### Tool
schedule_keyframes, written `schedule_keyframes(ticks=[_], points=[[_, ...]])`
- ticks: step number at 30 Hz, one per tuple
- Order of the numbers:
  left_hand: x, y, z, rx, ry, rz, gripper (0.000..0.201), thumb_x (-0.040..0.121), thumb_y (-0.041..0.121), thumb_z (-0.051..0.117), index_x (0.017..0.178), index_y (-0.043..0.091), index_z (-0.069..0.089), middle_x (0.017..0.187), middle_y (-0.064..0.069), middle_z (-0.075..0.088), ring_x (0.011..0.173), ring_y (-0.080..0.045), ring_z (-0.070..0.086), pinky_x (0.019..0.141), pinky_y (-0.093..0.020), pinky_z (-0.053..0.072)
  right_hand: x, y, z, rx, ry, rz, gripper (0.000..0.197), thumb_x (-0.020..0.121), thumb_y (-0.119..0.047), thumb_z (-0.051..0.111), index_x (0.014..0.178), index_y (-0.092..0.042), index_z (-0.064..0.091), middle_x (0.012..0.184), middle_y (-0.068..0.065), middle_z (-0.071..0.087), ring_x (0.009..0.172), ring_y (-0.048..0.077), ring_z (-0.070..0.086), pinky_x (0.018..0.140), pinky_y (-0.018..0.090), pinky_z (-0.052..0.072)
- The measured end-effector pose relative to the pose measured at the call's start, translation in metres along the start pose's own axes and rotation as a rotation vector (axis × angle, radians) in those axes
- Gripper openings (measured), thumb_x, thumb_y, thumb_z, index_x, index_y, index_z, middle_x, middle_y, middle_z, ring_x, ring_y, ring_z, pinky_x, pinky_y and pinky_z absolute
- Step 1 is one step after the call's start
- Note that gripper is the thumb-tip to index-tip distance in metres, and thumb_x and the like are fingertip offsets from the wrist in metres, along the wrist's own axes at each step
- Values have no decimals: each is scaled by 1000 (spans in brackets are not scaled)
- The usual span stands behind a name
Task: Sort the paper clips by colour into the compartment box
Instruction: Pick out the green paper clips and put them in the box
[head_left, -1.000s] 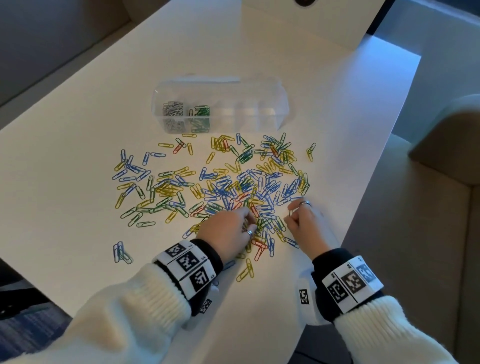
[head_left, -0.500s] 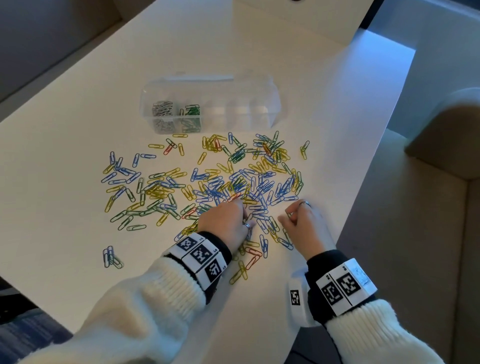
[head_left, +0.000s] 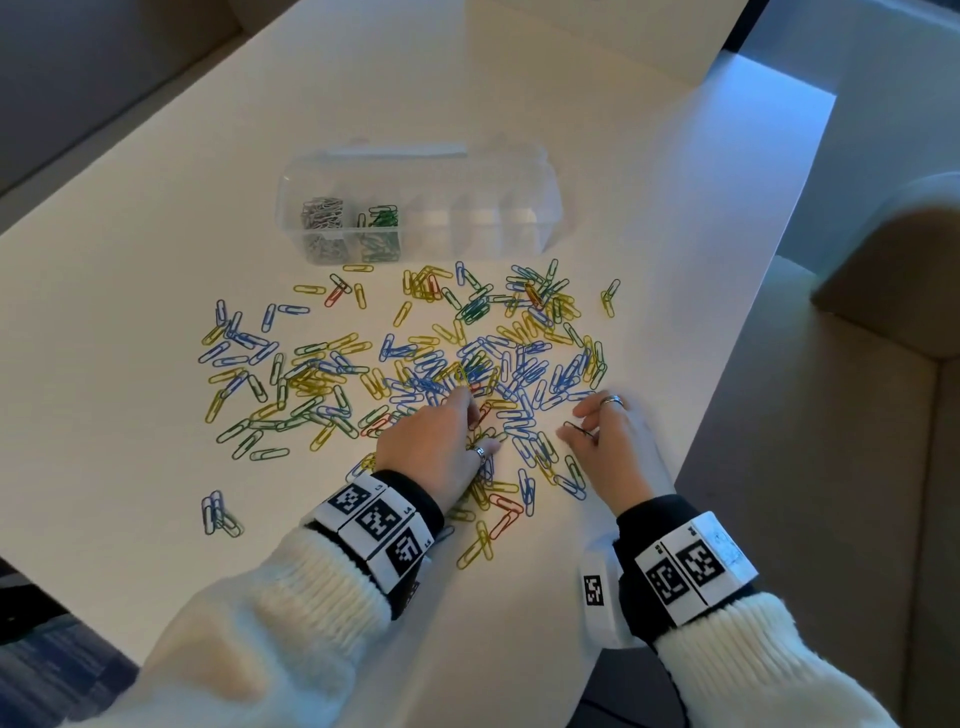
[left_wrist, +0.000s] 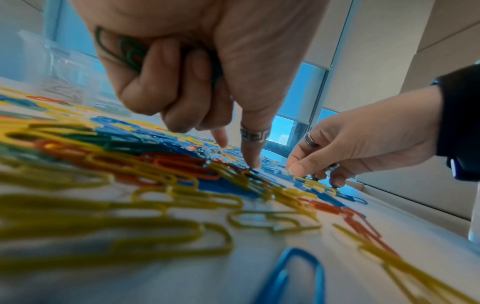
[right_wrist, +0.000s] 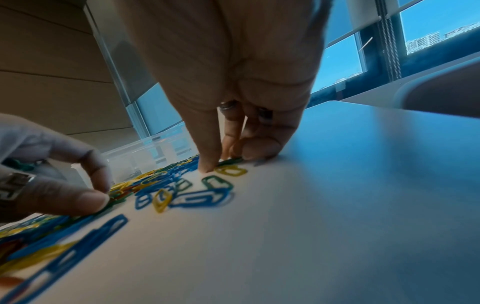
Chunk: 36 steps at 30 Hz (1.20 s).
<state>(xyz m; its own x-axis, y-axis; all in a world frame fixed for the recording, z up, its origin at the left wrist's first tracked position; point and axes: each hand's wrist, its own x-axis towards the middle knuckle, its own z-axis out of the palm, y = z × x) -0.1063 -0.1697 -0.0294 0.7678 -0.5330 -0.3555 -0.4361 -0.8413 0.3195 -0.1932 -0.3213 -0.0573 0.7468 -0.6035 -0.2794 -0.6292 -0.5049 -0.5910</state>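
Observation:
Loose paper clips (head_left: 415, 364) in blue, yellow, green and red lie spread over the white table (head_left: 597, 130). Behind them stands the clear compartment box (head_left: 530, 218), with silver clips (head_left: 322, 213) in its leftmost compartment and green clips (head_left: 382, 218) in the one beside it. My left hand (head_left: 480, 423) is at the pile's near edge. Its curled fingers hold a bunch of green clips (left_wrist: 124, 51), while index finger and thumb (left_wrist: 237, 154) reach down into the pile. My right hand (head_left: 571, 422) pinches a dark green clip (right_wrist: 230, 161) on the table at the pile's right edge.
A small separate cluster of clips (head_left: 218, 514) lies near the table's front left. The table's right edge (head_left: 727, 364) runs close to my right hand, with a padded seat (head_left: 883, 312) beyond it.
My left hand's fingers have reached a little farther into the pile. My right hand has stayed at the pile's right edge, fingers still together.

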Motion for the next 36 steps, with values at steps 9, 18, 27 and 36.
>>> schedule_keyframes(ticks=[9,18,27,36], points=[[6,5,-2,34,-18,61,24,93,41,49,108,24,55,106,2,64,100,-20,59,73,-28,39,2,-1,2,6,-60,-32,6,91,-12,53,87,-15,54,96,6,53,88,19,52,85,28,42],[19,-17,-10,-384,-65,34,11,90,27,58,83,18,59,54,9,44,52,-9,42,55,-24,34,-10,-8,-8,97,-61,-176,18,93,2,29,96,-10,42,63,-3,39,53,10,36,52,19,32],[12,-39,-29,-1198,-169,-156,17,93,16,52,78,14,60,40,9,27,32,-5,19,35,-12,17,-5,-1,1,-86,-164,-65,17,86,-32,62,81,-18,54,56,-11,34,52,1,31,51,19,24],[2,-45,-37,-1668,-306,-176,17,76,26,55,66,17,44,42,10,25,32,-2,18,39,-15,8,-2,-1,10,48,-208,-83,28,87,-23,61,66,-28,44,57,-12,31,51,4,30,60,26,33]])
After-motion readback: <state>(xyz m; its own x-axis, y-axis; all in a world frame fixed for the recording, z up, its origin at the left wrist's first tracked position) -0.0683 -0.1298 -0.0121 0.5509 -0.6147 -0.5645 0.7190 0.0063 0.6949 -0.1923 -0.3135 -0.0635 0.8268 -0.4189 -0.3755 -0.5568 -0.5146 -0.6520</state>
